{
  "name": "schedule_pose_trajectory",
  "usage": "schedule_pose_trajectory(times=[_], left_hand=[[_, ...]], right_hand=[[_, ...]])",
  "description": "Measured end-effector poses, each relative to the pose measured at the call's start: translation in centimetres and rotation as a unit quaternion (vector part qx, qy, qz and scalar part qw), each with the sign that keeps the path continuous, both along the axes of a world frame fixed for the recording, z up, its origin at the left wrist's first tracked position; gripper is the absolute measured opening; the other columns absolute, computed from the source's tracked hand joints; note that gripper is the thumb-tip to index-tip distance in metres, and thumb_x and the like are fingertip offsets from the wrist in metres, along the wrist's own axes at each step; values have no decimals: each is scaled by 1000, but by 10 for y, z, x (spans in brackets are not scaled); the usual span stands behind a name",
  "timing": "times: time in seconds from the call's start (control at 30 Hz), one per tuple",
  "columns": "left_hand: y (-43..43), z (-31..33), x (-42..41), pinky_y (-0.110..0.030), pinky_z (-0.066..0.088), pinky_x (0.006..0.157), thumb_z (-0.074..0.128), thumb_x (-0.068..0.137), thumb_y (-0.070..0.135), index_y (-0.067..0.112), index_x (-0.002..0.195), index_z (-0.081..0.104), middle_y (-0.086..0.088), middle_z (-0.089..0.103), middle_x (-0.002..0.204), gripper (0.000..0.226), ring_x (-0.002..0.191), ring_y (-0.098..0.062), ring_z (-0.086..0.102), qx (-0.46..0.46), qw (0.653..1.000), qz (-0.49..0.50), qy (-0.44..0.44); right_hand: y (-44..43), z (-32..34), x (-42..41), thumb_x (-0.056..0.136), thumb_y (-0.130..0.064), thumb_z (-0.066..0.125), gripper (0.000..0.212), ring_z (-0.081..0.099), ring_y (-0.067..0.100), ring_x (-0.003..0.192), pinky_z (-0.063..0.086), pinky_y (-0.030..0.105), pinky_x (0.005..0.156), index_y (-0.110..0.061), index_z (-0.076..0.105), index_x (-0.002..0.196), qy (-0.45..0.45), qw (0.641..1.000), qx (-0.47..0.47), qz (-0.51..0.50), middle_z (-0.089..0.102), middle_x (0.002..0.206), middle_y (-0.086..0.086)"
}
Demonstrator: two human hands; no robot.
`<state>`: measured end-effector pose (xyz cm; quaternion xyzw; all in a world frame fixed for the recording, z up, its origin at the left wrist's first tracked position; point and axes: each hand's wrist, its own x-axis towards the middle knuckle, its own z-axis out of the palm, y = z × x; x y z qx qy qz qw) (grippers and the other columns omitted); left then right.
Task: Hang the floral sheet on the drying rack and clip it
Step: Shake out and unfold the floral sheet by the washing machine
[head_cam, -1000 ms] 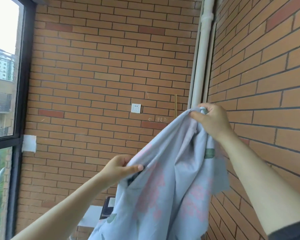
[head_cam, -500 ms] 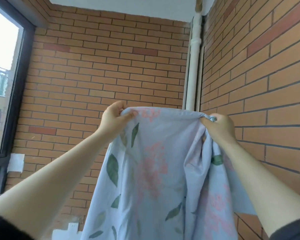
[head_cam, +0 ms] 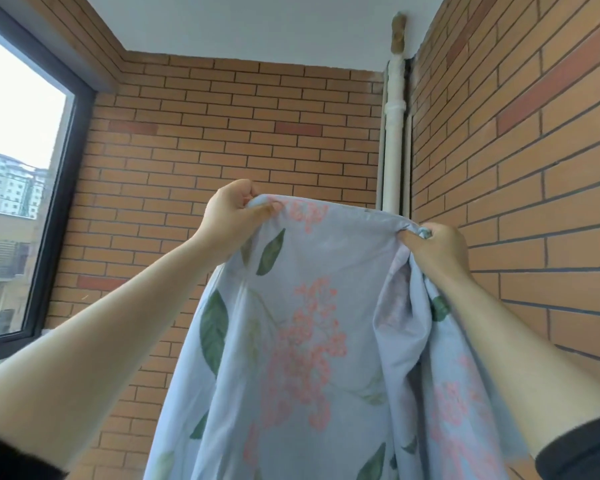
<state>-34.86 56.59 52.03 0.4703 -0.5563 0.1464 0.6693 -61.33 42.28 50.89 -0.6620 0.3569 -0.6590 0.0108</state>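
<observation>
The floral sheet (head_cam: 309,341) is held up in the air. Its top hem is stretched in a shallow arch that crosses in front of the lower end of the white drainpipe (head_cam: 395,150). Well to the left of the drainpipe, the left hand (head_cam: 232,220) grips one end of the hem, fingers curled over it and thumb pressed to the front. Just right of the drainpipe and a little lower, the right hand (head_cam: 433,247) holds the other end bunched in a closed fist.

The sheet is thin, pale blue-grey cloth printed with pink blossom clusters and green leaves. It falls in soft vertical folds, with a deep crease under the right hand.

The drainpipe is smooth and round, with a collar joint partway up and a rough brownish lump where it meets the ceiling. It stands in the corner of the brick wall (head_cam: 239,133), which is orange-brown with dark joints and a few redder bricks. Far left of the drainpipe is a dark-framed window (head_cam: 21,168). Black sleeves (head_cam: 582,448) show at both arms.
</observation>
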Motion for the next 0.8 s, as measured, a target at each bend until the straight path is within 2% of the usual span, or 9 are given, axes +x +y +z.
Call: schedule_pose_trajectory(times=[0.13,0.2,0.27,0.4,0.53,0.6,0.67,0.77,0.8], left_hand=[[-14,-20,12,-26,43,54,77,76,35,1,83,61,0,59,69,38,60,-15,53,88,996,-9,-8],[-23,-31,16,-28,42,56,79,75,36,1,82,61,-2,59,70,40,62,-16,52,100,995,-10,-10],[-30,-36,15,-26,39,54,79,75,33,2,80,61,0,57,68,37,60,-16,49,81,997,2,-3],[-38,-31,10,-25,38,52,78,77,29,10,76,60,2,55,65,26,56,-14,46,24,999,21,-14],[-48,-48,11,-26,35,52,78,77,27,11,72,58,3,53,64,26,58,-14,45,62,996,49,-41],[-50,-49,9,-26,35,53,78,77,26,11,71,58,2,55,65,25,58,-13,45,46,998,32,-6],[-48,-37,6,-27,38,56,77,77,26,6,79,62,-4,58,71,25,62,-15,47,32,999,21,-1],[-47,-31,-2,-26,34,52,77,77,26,4,82,63,1,53,68,26,60,-14,44,99,993,41,-49],[-49,-36,-5,-26,33,50,77,77,25,4,80,63,2,51,66,25,59,-13,43,119,991,44,-41]], right_hand=[[-14,-30,-2,83,-29,66,46,33,23,53,23,33,51,-13,35,53,26,999,39,-9,35,52,4],[-21,-42,-3,83,-30,66,43,33,23,53,22,33,50,-11,39,55,23,999,43,-19,36,53,6],[-23,-44,-2,83,-29,65,41,33,24,53,23,34,49,-9,41,57,11,999,31,-27,38,54,7],[-29,-39,1,83,-24,64,44,30,22,52,22,34,49,-14,32,54,-23,999,-5,-31,33,51,3],[-38,-55,-3,81,-37,68,47,36,23,51,24,30,49,-16,37,54,73,989,122,-52,37,51,4],[-39,-61,-3,82,-36,69,47,34,23,48,21,27,45,-16,36,55,56,989,128,-43,35,50,3],[-38,-57,-4,84,-34,68,44,37,20,45,23,24,39,-15,40,56,17,992,121,-34,39,51,3],[-39,-54,-11,82,-38,71,45,40,24,52,23,28,44,-14,41,59,28,985,170,-30,39,55,3],[-36,-57,-12,80,-39,73,43,41,24,57,24,30,48,-15,42,61,38,982,181,-30,41,57,2]])
